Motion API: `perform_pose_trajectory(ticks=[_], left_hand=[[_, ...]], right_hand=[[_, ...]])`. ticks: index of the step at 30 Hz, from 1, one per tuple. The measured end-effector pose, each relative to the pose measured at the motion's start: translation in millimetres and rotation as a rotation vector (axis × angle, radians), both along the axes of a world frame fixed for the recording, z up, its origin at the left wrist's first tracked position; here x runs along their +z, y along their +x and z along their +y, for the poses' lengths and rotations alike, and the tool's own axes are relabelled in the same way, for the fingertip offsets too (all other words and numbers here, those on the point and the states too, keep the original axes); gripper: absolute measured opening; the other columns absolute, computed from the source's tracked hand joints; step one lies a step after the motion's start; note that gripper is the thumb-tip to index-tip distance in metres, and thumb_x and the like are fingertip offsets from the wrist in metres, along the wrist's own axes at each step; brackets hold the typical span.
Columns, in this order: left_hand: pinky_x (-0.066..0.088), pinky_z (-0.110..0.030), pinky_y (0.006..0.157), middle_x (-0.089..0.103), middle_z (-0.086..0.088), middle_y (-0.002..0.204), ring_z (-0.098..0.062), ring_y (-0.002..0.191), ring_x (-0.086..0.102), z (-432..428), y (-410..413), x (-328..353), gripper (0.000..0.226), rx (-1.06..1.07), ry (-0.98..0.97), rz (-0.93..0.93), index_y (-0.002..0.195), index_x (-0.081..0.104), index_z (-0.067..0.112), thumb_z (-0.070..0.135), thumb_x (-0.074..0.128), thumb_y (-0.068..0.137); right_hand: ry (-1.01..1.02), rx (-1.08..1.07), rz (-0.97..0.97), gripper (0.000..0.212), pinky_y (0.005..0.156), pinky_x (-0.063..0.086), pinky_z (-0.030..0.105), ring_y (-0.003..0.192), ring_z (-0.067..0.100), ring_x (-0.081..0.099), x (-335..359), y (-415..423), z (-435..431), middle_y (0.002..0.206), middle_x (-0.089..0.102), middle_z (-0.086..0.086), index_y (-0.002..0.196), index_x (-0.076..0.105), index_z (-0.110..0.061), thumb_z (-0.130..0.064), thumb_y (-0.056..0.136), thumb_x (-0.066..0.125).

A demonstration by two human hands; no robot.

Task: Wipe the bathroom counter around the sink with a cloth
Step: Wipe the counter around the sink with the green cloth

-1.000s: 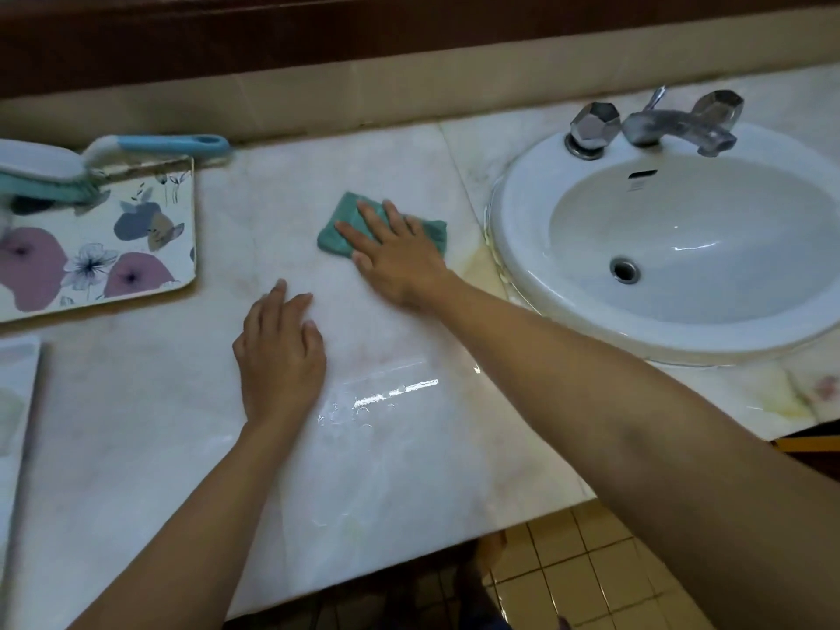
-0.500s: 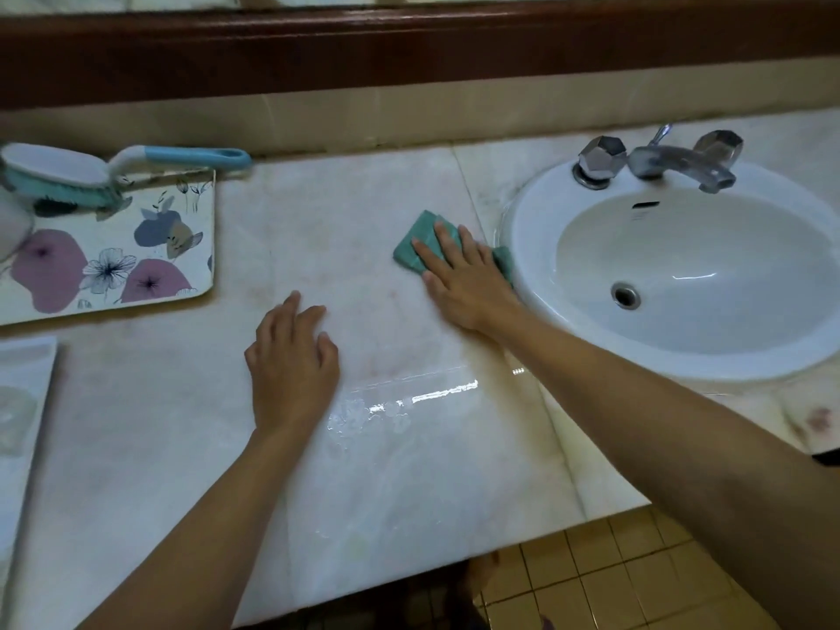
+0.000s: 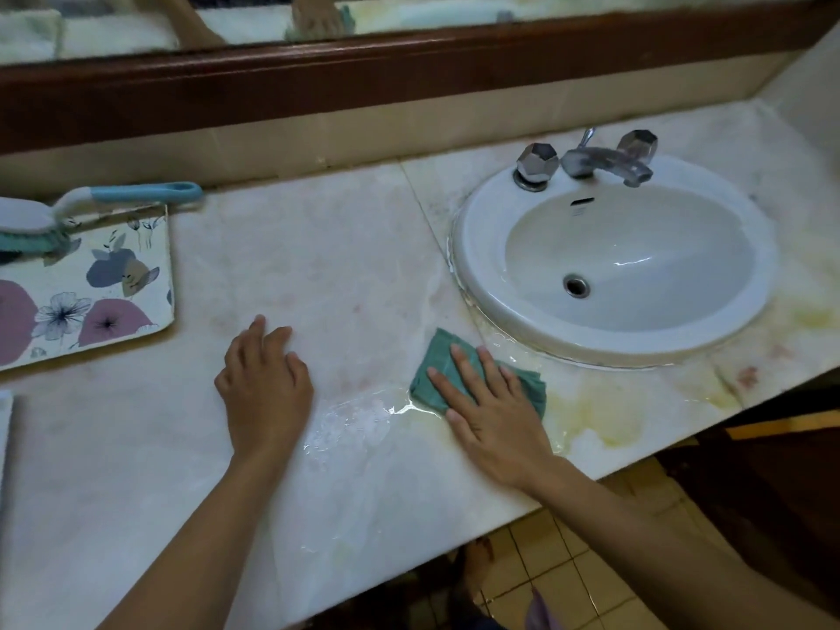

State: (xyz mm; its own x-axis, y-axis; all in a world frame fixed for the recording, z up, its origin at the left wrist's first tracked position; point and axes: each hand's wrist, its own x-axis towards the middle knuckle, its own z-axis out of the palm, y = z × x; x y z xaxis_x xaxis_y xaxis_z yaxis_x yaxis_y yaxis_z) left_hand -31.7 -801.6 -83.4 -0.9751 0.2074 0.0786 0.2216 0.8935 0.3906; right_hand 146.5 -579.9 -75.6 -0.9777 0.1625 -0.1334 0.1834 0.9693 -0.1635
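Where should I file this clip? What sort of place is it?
Most likely a bathroom: a white sink with a metal tap is set into a pale stone counter, and a mirror runs along the wall behind it.

Both bare forearms reach in over the counter's (image 3: 318, 266) front edge. The left hand (image 3: 266, 384) rests palm down, fingers loosely together, pointing toward the back edge. The right hand (image 3: 493, 413) lies flat, fingers straight and spread, pressing the cloth (image 3: 438, 366).
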Motion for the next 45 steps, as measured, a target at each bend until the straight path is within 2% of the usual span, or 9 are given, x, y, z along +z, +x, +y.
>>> perform_pose_trajectory(ticks=[6, 11, 16, 21, 28, 33, 36, 39, 45], left_hand=[[0.030, -0.052, 0.104, 0.039, -0.005, 0.151, -0.028, 0.138, 0.030, 0.6, 0.5, -0.7, 0.038, 0.004, 0.009, 0.015, 0.130, 0.054, 0.017, 0.018, 0.048, 0.092], [0.029, -0.052, 0.107, 0.036, -0.005, 0.154, -0.027, 0.141, 0.028, 0.0, 0.7, -2.4, 0.041, -0.003, -0.029, 0.000, 0.134, 0.052, 0.017, 0.020, 0.043, 0.095], [0.027, -0.050, 0.109, 0.033, -0.006, 0.156, -0.027, 0.142, 0.027, -1.1, 3.4, -3.0, 0.042, -0.015, -0.021, -0.004, 0.137, 0.050, 0.017, 0.021, 0.041, 0.096], [0.029, -0.051, 0.106, 0.037, -0.009, 0.153, -0.029, 0.140, 0.031, 1.6, 4.4, -0.8, 0.041, -0.009, -0.019, -0.001, 0.134, 0.053, 0.015, 0.019, 0.045, 0.094], [0.028, -0.049, 0.108, 0.034, -0.008, 0.155, -0.028, 0.142, 0.030, -4.4, 2.7, -1.6, 0.043, -0.039, -0.016, -0.017, 0.137, 0.051, 0.016, 0.021, 0.044, 0.095], [0.027, -0.048, 0.109, 0.034, -0.008, 0.155, -0.028, 0.143, 0.029, -5.5, 2.7, -1.9, 0.043, -0.048, 0.013, -0.020, 0.136, 0.052, 0.016, 0.020, 0.044, 0.094], [0.027, -0.049, 0.109, 0.034, -0.009, 0.155, -0.029, 0.143, 0.028, -6.1, 3.2, -1.2, 0.043, -0.055, 0.021, -0.027, 0.136, 0.052, 0.016, 0.020, 0.044, 0.094], [0.027, -0.050, 0.108, 0.034, -0.009, 0.155, -0.029, 0.142, 0.028, -6.6, 3.6, 0.4, 0.043, -0.050, 0.019, -0.032, 0.135, 0.052, 0.015, 0.019, 0.045, 0.093], [0.027, -0.052, 0.107, 0.034, -0.010, 0.155, -0.031, 0.141, 0.029, -3.1, 4.0, 3.0, 0.043, -0.055, -0.014, -0.027, 0.136, 0.051, 0.015, 0.019, 0.045, 0.093]], right_hand=[[-0.048, 0.044, 0.007, 0.053, 0.116, 0.005, 0.044, 0.148, 0.026, -0.006, -4.3, -89.8, -39.4, 0.162, -0.001, -0.005, 0.151, 0.012, -0.042, -0.043, 0.099, 0.023], [-0.039, 0.007, 0.020, 0.052, 0.118, 0.006, 0.041, 0.148, 0.017, -0.005, -3.6, -121.6, -7.5, 0.162, 0.003, -0.007, 0.151, 0.015, -0.040, -0.042, 0.100, 0.025], [-0.035, -0.105, 0.011, 0.053, 0.119, 0.002, 0.036, 0.148, 0.014, -0.009, 0.8, -92.9, 24.1, 0.162, -0.004, -0.009, 0.152, 0.007, -0.039, -0.041, 0.101, 0.022], [-0.121, -0.269, -0.027, 0.054, 0.119, -0.004, 0.040, 0.147, 0.019, -0.017, 2.6, -78.6, -14.9, 0.161, -0.013, -0.005, 0.153, 0.004, -0.036, -0.039, 0.101, 0.022], [-0.025, 0.098, 0.059, 0.054, 0.116, 0.004, 0.039, 0.149, 0.022, -0.002, -3.3, -3.7, -76.9, 0.162, 0.003, -0.004, 0.151, 0.017, -0.038, -0.041, 0.099, 0.029], [0.025, -0.072, -0.008, 0.053, 0.118, 0.009, 0.043, 0.147, 0.014, -0.014, 3.1, 62.5, -14.7, 0.161, -0.010, -0.010, 0.150, 0.000, -0.045, -0.048, 0.100, 0.016], [-0.010, -0.278, -0.048, 0.054, 0.120, 0.003, 0.044, 0.144, 0.013, -0.025, 5.2, 61.9, -22.3, 0.158, -0.022, -0.010, 0.148, -0.012, -0.044, -0.050, 0.097, 0.005], [-0.073, -0.385, -0.005, 0.056, 0.119, -0.005, 0.044, 0.143, 0.017, -0.028, 4.8, 53.3, -59.1, 0.157, -0.026, -0.008, 0.148, -0.014, -0.042, -0.049, 0.098, 0.009], [-0.084, -0.195, 0.047, 0.056, 0.116, -0.007, 0.041, 0.146, 0.023, -0.019, -0.1, 9.8, -83.6, 0.161, -0.011, -0.002, 0.153, 0.002, -0.037, -0.043, 0.100, 0.021]])
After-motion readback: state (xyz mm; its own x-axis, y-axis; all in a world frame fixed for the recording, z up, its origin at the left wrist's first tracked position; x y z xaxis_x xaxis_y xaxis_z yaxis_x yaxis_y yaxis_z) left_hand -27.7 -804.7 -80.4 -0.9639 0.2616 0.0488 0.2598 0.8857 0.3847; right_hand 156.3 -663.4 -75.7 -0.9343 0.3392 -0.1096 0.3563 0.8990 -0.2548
